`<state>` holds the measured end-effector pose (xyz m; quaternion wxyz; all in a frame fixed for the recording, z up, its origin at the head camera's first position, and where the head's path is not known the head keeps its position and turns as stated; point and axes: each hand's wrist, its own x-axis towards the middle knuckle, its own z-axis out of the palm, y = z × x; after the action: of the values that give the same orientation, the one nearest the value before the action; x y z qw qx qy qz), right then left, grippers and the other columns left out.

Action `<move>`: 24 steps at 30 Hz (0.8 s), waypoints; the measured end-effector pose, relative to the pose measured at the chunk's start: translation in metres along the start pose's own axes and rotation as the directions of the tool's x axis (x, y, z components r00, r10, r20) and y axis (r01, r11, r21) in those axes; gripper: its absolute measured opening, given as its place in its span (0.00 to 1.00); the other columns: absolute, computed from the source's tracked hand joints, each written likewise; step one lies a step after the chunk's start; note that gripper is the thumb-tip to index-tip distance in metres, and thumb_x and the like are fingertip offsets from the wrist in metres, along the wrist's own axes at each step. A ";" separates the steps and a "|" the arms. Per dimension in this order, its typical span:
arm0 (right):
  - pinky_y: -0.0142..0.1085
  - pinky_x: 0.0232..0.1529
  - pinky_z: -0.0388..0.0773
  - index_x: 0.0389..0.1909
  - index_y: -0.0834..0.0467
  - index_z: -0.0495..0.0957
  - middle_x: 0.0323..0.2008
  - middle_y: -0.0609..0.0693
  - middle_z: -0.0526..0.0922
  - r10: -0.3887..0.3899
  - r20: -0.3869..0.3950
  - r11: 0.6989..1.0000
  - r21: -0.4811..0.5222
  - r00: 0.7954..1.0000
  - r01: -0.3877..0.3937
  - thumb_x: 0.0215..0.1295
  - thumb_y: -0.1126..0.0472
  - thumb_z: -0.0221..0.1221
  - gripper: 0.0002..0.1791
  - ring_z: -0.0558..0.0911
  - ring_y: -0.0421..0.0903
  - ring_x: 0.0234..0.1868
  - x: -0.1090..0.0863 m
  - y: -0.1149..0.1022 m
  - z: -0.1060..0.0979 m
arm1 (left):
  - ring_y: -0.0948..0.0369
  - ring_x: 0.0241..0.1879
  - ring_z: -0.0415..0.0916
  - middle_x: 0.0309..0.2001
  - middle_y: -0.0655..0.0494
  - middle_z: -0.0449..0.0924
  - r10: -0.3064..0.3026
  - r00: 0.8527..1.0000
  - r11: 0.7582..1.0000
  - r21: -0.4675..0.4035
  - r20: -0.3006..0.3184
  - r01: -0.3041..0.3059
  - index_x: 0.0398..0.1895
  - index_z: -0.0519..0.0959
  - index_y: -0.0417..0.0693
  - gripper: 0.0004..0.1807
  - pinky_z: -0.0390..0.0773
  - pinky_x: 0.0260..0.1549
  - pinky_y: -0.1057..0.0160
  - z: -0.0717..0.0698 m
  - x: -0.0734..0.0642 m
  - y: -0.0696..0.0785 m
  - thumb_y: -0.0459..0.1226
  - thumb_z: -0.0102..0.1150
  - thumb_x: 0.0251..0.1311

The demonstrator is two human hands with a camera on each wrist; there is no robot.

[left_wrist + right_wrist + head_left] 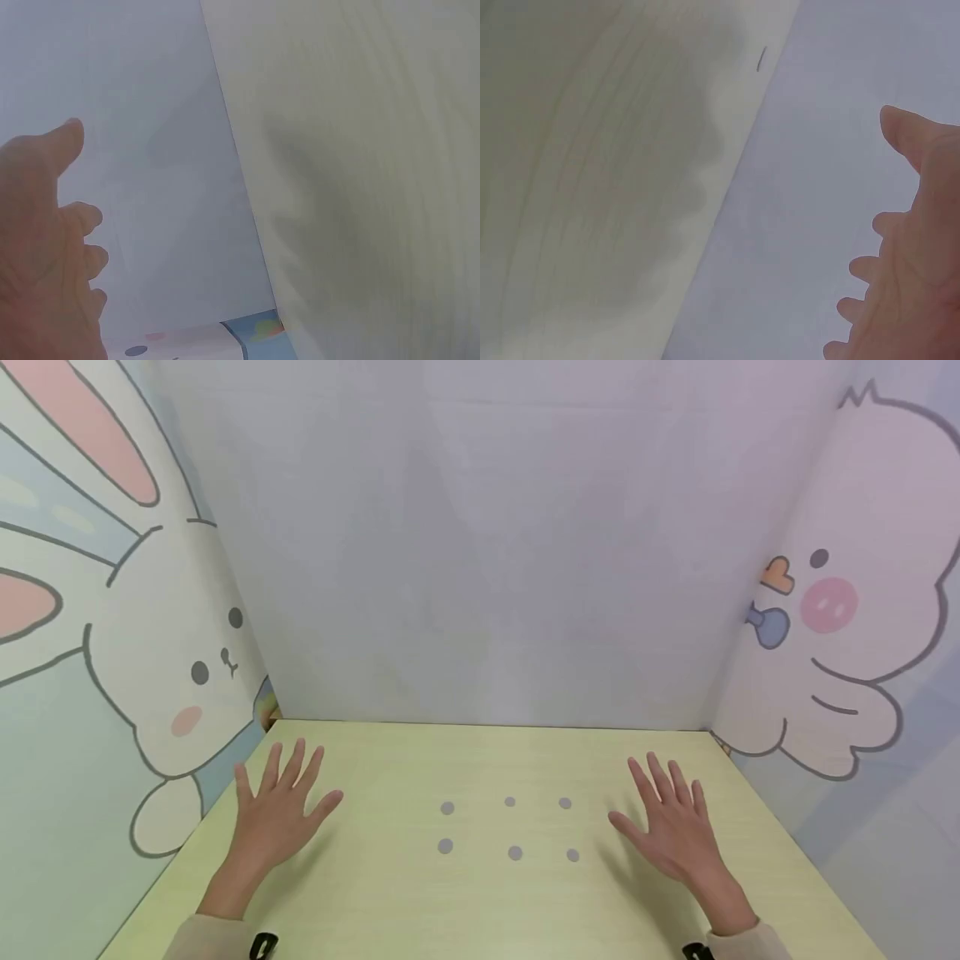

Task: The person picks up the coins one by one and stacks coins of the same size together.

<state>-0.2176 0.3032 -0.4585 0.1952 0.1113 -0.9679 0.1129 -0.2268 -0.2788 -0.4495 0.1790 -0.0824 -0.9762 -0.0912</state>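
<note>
My left hand (275, 818) hovers over the left side of the pale yellow table (390, 910), fingers straight and spread, with nothing in it. On the right side, my right hand (675, 835) is held the same way, palm down and bare of any object. Both cast shadows on the tabletop. Between the hands lie several small grey round spots in two rows, among them a front-left spot (446, 846) and a back-right spot (565, 803); whether they are loose discs or marks I cannot tell. Each wrist view shows the hand's thumb and fingertips apart from the table.
A plain pale cloth wall (487, 560) rises behind the table's far edge. Side walls carry a printed rabbit (165, 652) on the left and a printed chick (862, 527) on the right. A short dark mark (761, 58) is near the table edge in the right wrist view.
</note>
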 end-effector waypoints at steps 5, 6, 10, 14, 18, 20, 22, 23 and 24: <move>0.70 0.77 0.38 0.86 0.49 0.50 0.84 0.62 0.52 -0.002 0.001 1.000 0.028 1.000 0.002 0.74 0.34 0.58 0.49 0.47 0.69 0.83 0.001 -0.006 -0.001 | 0.41 0.85 0.27 0.87 0.43 0.41 0.004 1.000 0.999 -0.037 0.018 -0.004 0.88 0.49 0.54 0.47 0.17 0.70 0.25 0.000 0.001 0.004 0.65 0.47 0.76; 0.69 0.77 0.37 0.86 0.49 0.50 0.84 0.62 0.52 -0.001 0.005 0.999 0.036 1.000 0.001 0.74 0.34 0.58 0.49 0.47 0.69 0.83 0.001 -0.007 -0.001 | 0.40 0.85 0.28 0.87 0.43 0.42 0.004 1.000 0.999 -0.045 0.020 -0.003 0.88 0.49 0.54 0.47 0.17 0.70 0.25 -0.001 0.001 0.005 0.65 0.47 0.76; 0.70 0.77 0.39 0.86 0.50 0.50 0.85 0.62 0.51 -0.003 0.020 0.998 0.060 1.000 0.002 0.74 0.34 0.58 0.49 0.46 0.70 0.83 0.005 -0.012 -0.003 | 0.39 0.85 0.29 0.86 0.41 0.42 0.001 1.000 0.997 -0.081 0.030 0.002 0.88 0.49 0.52 0.47 0.19 0.70 0.25 -0.002 0.001 0.006 0.65 0.48 0.77; 0.71 0.76 0.42 0.86 0.50 0.50 0.85 0.62 0.50 -0.001 0.048 0.996 0.086 0.999 -0.003 0.74 0.34 0.57 0.49 0.46 0.70 0.83 0.007 -0.017 -0.002 | 0.39 0.85 0.28 0.87 0.41 0.40 -0.001 0.998 0.992 -0.127 0.060 0.009 0.88 0.48 0.52 0.47 0.17 0.70 0.26 0.000 0.002 0.008 0.64 0.47 0.77; 0.71 0.76 0.44 0.86 0.51 0.50 0.85 0.62 0.50 -0.003 0.066 0.994 0.105 0.998 -0.004 0.75 0.34 0.57 0.49 0.47 0.69 0.83 0.008 -0.021 0.001 | 0.39 0.85 0.28 0.87 0.41 0.39 0.003 0.997 0.985 -0.174 0.083 0.012 0.88 0.47 0.52 0.46 0.16 0.70 0.27 0.002 0.003 0.010 0.64 0.47 0.78; 0.71 0.75 0.45 0.86 0.51 0.50 0.85 0.62 0.51 -0.005 0.063 0.994 0.109 0.998 -0.002 0.75 0.34 0.58 0.49 0.48 0.69 0.83 0.009 -0.022 0.003 | 0.38 0.85 0.29 0.86 0.41 0.40 0.005 0.996 0.981 -0.195 0.088 0.012 0.88 0.48 0.51 0.46 0.16 0.70 0.27 0.002 0.003 0.012 0.63 0.47 0.78; 0.71 0.75 0.46 0.86 0.51 0.50 0.84 0.62 0.52 -0.007 0.056 0.993 0.114 0.998 0.000 0.75 0.35 0.58 0.49 0.49 0.69 0.83 0.010 -0.023 0.004 | 0.38 0.85 0.30 0.86 0.40 0.41 0.009 0.996 0.976 -0.217 0.093 0.011 0.87 0.49 0.51 0.46 0.17 0.71 0.27 0.002 0.005 0.014 0.63 0.48 0.78; 0.72 0.74 0.47 0.86 0.51 0.51 0.84 0.63 0.52 -0.008 0.049 0.993 0.120 0.999 0.002 0.75 0.35 0.58 0.49 0.50 0.69 0.83 0.011 -0.023 0.004 | 0.38 0.85 0.31 0.86 0.40 0.41 0.013 0.995 0.975 -0.223 0.095 0.009 0.87 0.49 0.50 0.46 0.18 0.71 0.27 0.002 0.006 0.015 0.63 0.47 0.78; 0.71 0.74 0.48 0.86 0.52 0.51 0.84 0.63 0.53 -0.009 0.042 0.991 0.131 0.999 0.004 0.75 0.36 0.59 0.48 0.50 0.69 0.82 0.011 -0.024 0.005 | 0.38 0.85 0.32 0.86 0.40 0.41 0.017 0.995 0.973 -0.233 0.097 0.006 0.87 0.49 0.50 0.46 0.19 0.71 0.26 0.003 0.007 0.016 0.63 0.48 0.78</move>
<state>-0.2232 0.2772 -0.4538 0.1674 0.1294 -0.9619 0.1732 -0.2312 -0.2615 -0.4470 0.1201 -0.1101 -0.9661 -0.2002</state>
